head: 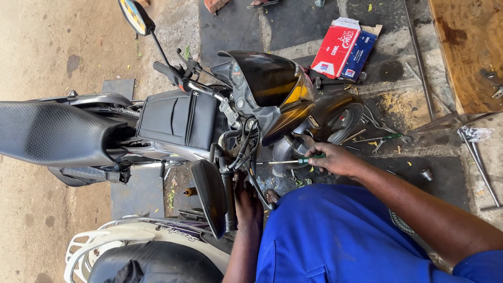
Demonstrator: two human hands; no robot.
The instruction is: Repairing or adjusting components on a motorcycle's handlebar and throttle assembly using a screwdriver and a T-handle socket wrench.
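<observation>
Right hand (335, 159) pinches a green-handled screwdriver (288, 162), its tip aimed in beside the motorcycle's (178, 118) front fork. Left hand (247, 205) wraps the near handlebar, grip seemingly closed, though partly hidden. Headlight cowl (270, 84) remains mounted; spare tools (385, 139) lie untouched on the floor.

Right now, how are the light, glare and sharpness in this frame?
Head view: daylight, even and soft; mild glare on the motorcycle's dark visor; the right hand with the screwdriver is sharp; the left hand sits in shade under the handlebar; edges bend slightly.
</observation>
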